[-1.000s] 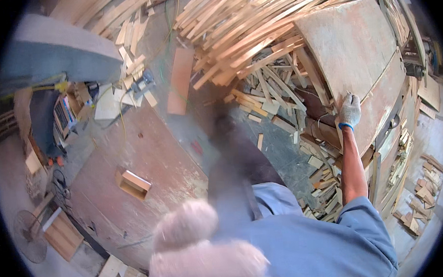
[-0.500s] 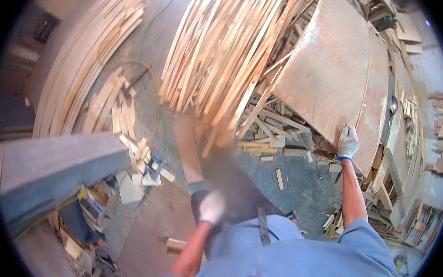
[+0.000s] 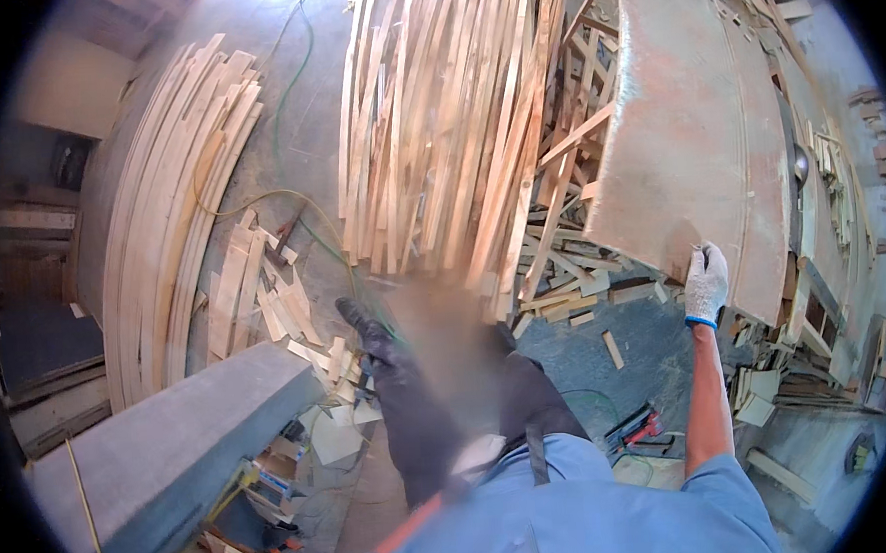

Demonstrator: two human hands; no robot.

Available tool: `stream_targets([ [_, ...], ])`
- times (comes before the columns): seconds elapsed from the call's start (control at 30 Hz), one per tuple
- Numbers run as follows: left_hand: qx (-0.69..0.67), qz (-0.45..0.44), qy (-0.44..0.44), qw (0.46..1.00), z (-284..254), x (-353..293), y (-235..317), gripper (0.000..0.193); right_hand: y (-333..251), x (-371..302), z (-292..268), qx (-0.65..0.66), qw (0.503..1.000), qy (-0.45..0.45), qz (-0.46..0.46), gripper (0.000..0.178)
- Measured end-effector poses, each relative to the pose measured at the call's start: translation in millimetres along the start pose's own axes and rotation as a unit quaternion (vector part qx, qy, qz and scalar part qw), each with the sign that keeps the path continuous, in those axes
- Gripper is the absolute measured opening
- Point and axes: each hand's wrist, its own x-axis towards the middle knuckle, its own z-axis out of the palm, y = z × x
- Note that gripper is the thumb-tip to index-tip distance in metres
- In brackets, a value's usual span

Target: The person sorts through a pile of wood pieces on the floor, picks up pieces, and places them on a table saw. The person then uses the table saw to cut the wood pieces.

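My right hand (image 3: 706,285), in a white knit glove with a blue cuff, is closed on the near edge of a large worn plywood sheet (image 3: 691,133). The sheet lies tilted over a heap of wood scraps at the right. Down by my thigh is my left hand (image 3: 478,455), gloved too; blur and my body hide its fingers. Long thin wood strips (image 3: 445,126) lie in a wide pile ahead of me, left of the sheet.
A stack of curved-looking long boards (image 3: 175,220) lies at the left. Nearer stands a grey bench or beam (image 3: 182,450). Short offcuts (image 3: 564,295) lie around the heap's foot. A green hose (image 3: 279,110) crosses the floor. A red-and-black tool (image 3: 643,426) rests near my right side.
My view has turned, and I have stepped, with one foot now forward near the strips. The left hand has swung back toward my hip. My right hand stays on the sheet's edge.
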Motion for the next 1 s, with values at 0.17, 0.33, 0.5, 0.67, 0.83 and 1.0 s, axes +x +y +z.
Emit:
stream_targets([
  [0.17,-0.074,0.011,-0.037,0.996,-99,-5,-11,0.044,-112,-29,52,-0.044,0.998,0.049,-0.01,0.028],
  [0.33,-0.19,0.053,-0.079,0.977,-199,3,-56,0.046,-159,-31,105,-0.149,0.981,0.12,-0.04,0.029],
  [0.5,-0.009,0.024,0.014,1.0,-295,-46,29,0.048,-144,-27,106,-0.159,0.983,0.096,-0.001,0.033],
  [0.67,-0.155,-0.11,-0.066,0.98,-325,-48,0,0.046,-147,-28,108,-0.174,0.979,0.074,0.083,0.04],
  [0.83,-0.185,-0.289,-0.079,0.936,-365,-32,60,0.037,-167,-34,119,-0.247,0.96,0.075,0.107,0.049],
  [1.0,0.046,-0.084,-0.003,0.995,-402,44,26,0.036,-274,-45,126,-0.195,0.978,0.076,-0.008,0.046],
])
